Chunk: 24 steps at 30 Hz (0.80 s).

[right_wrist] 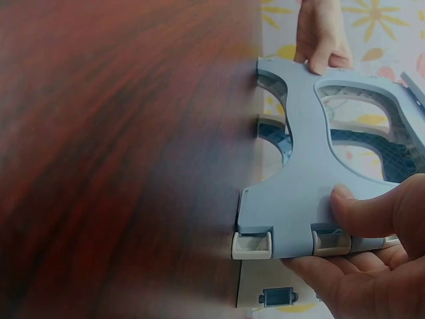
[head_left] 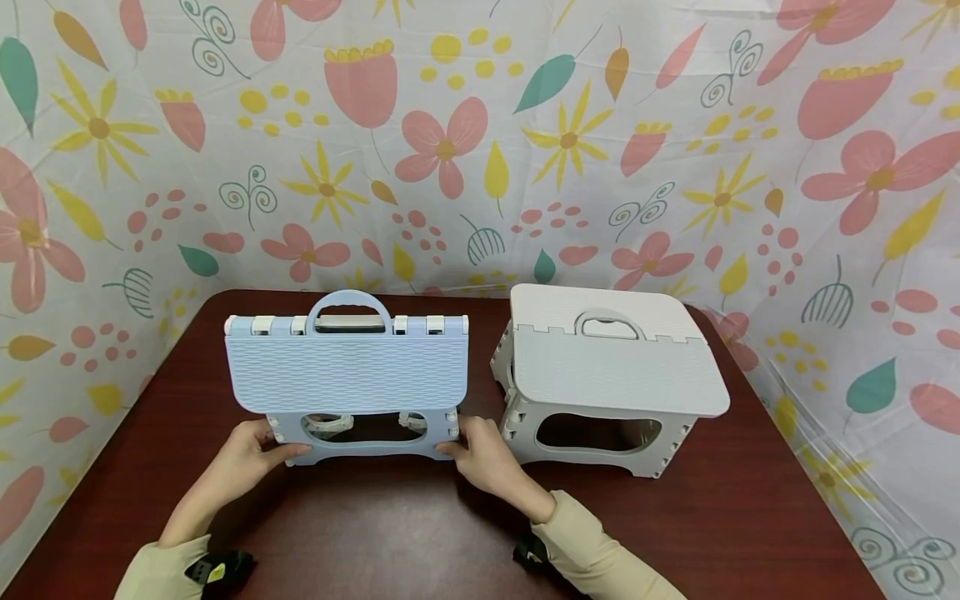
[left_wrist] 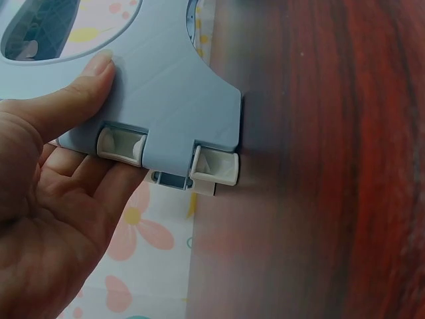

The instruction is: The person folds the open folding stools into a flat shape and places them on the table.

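Note:
A light blue folding step stool stands on the table, its top panel tilted down at the front and its carry handle arched up at the back. The left hand grips the left edge of the front leg panel, thumb on the face and fingers curled behind. At the opposite edge, the right hand holds the same panel likewise, its thumb pressed near the oval cutout. White hinge pieces run along that edge. Behind the panel, the rear legs show through the cutout.
A white and grey folding stool stands unfolded to the right, close to the right hand. Both stools are on a dark red-brown wooden table. A flower-patterned sheet hangs behind and at both sides of the table.

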Available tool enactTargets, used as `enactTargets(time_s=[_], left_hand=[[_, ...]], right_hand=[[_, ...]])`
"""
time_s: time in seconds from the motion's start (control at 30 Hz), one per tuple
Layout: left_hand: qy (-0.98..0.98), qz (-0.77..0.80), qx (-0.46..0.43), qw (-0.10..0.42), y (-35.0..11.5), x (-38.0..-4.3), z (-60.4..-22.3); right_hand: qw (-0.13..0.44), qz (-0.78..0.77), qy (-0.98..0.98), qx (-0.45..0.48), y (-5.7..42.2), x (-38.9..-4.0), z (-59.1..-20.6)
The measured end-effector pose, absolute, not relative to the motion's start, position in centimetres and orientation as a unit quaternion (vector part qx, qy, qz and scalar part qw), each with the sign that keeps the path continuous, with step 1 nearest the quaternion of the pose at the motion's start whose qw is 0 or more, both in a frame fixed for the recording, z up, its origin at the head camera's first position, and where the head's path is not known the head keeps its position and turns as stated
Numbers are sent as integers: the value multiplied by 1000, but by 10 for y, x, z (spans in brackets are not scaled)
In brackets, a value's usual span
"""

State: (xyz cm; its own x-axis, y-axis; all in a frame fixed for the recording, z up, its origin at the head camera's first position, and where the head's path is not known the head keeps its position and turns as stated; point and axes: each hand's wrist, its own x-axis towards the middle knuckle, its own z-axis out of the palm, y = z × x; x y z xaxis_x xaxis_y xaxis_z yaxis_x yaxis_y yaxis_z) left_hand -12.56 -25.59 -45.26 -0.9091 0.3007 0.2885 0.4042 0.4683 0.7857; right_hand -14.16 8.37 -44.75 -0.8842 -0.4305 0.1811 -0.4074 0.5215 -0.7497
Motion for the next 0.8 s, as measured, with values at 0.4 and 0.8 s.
enactTargets(time_s=[0.4,0.8], left_hand=[[-858,-469,-202,51,-257,-128,-457],[-855,-475,-201,47,-258,-129,-458]], right_hand=[[14,-429,870,-242,84,-141,-448],[20,-425,873,-238,84,-141,-448]])
